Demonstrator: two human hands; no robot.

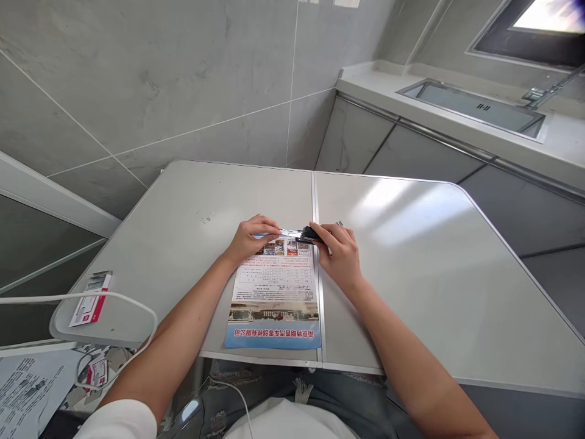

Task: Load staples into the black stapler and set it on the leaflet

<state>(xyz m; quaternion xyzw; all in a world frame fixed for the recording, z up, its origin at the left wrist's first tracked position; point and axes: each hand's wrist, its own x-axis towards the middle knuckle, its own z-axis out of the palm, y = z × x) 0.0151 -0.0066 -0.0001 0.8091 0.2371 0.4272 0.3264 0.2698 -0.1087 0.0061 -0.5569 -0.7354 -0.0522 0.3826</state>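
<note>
- A grey folding table (411, 256) fills the view, a metal seam running down its middle.
- Beyond its far right edge, a steel sink (475, 105) is set in a pale counter.
- A printed flyer (276, 292) lies flat just left of the seam, its blue band at the near edge.
- The right hand (340, 256) grips a black stapler (309, 235) at the flyer's far edge, fingers curled round it.
- The left hand (249, 239) pinches the flyer's far edge with fingertips closed on the paper.
- A small red-and-white card (90, 300) lies at the table's near left corner, well apart.
</note>
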